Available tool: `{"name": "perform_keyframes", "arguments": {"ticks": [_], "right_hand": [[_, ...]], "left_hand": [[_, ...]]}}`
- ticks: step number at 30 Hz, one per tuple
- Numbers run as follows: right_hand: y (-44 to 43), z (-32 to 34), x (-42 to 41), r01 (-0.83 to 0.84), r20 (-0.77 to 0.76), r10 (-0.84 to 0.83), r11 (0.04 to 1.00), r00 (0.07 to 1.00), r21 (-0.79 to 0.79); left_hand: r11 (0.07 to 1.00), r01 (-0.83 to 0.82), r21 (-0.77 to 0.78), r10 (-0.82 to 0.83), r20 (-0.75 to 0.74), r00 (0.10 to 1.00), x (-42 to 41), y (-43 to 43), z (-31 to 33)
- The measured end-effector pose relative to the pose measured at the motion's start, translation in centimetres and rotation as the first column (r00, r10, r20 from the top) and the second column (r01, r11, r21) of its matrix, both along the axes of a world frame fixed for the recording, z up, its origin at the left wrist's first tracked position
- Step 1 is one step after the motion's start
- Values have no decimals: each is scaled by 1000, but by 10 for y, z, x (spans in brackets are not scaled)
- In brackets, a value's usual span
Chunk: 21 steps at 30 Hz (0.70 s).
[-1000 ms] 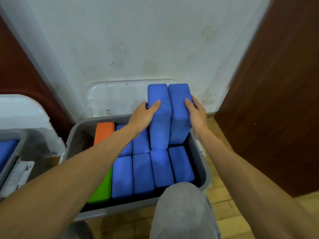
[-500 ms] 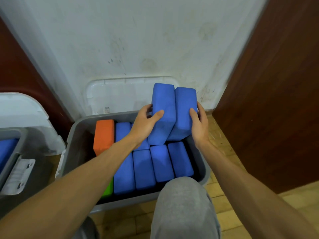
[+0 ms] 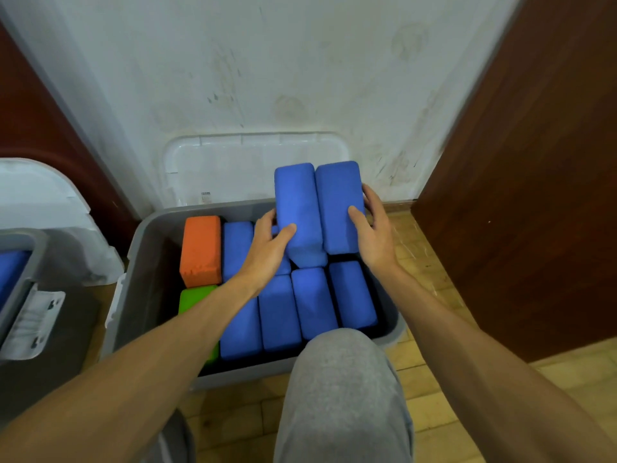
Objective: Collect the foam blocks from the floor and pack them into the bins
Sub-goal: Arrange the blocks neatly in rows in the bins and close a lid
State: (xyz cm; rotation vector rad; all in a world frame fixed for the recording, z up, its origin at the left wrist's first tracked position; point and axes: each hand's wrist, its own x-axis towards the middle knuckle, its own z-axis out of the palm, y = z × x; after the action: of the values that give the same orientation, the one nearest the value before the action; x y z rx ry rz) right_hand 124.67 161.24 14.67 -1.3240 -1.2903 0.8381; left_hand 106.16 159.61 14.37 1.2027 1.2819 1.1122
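Observation:
Two blue foam blocks sit side by side, tilted, over the far right part of the grey bin (image 3: 143, 262). My left hand (image 3: 267, 248) grips the left blue block (image 3: 297, 208) with the thumb across its face. My right hand (image 3: 374, 235) grips the right blue block (image 3: 339, 202) from its right side. Inside the bin lie several blue blocks (image 3: 314, 302) in rows, an orange block (image 3: 200, 250) at the far left and a green block (image 3: 195, 297) in front of it.
The bin's white lid (image 3: 233, 165) leans against the white wall behind. A second grey bin (image 3: 20, 262) with a blue block stands at the left edge. A dark wooden panel (image 3: 534, 195) rises on the right. My grey-clad knee (image 3: 340, 396) is just before the bin on the wooden floor.
The two held blocks have come down from upright and tilted toward the bin's back row, my hands moving lower with them. My view has shifted slightly.

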Motion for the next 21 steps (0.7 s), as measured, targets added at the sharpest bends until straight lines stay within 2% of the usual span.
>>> {"name": "perform_keyframes", "arguments": {"ticks": [3, 6, 11, 15, 18, 21], "right_hand": [[-4, -7, -2, 48, -3, -48, 998, 999, 32], [-11, -7, 2, 69, 43, -71, 997, 997, 30], [-16, -3, 2, 180, 84, -174, 981, 981, -68], [-17, 7, 2, 150, 118, -136, 982, 984, -117], [-8, 21, -2, 126, 242, -70, 967, 968, -221], [12, 36, -6, 137, 449, 33, 930, 893, -340]], "left_hand": [[997, -12, 75, 22, -141, 990, 3, 12, 6], [995, 25, 100, -3, -214, 977, 6, 12, -1], [993, 43, 108, -19, -217, 976, 12, 7, 8], [992, 81, 99, -61, -191, 980, 7, 6, 8], [995, 60, 85, -41, -207, 977, 2, 9, 12], [1000, 21, -10, -23, -253, 967, -6, 16, 10]]}}
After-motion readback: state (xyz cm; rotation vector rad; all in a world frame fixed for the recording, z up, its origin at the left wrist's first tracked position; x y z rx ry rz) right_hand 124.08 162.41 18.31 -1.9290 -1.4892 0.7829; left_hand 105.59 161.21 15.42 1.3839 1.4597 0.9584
